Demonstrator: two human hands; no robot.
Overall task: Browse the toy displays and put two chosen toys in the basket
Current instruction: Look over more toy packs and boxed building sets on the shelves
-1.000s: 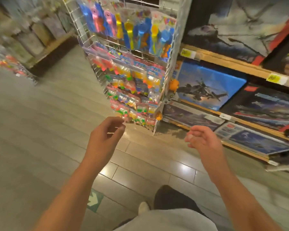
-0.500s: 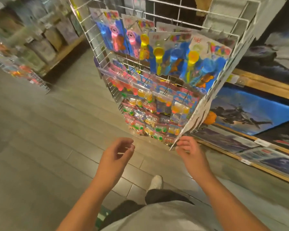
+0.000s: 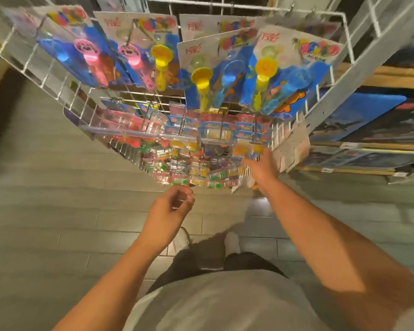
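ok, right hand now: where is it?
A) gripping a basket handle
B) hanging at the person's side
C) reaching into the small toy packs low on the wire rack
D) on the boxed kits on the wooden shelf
C: the right hand reaches among the small toy packs low on the wire rack; no basket shows.

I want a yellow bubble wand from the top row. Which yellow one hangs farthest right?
The yellow bubble wand on the rightmost front card, beside a blue one; the other two yellow ones hang left of it.

Hanging blister cards (image 3: 225, 75) and small packets (image 3: 189, 168) crowd the wire rack (image 3: 339, 75); floor (image 3: 58, 199) leftward lies open.
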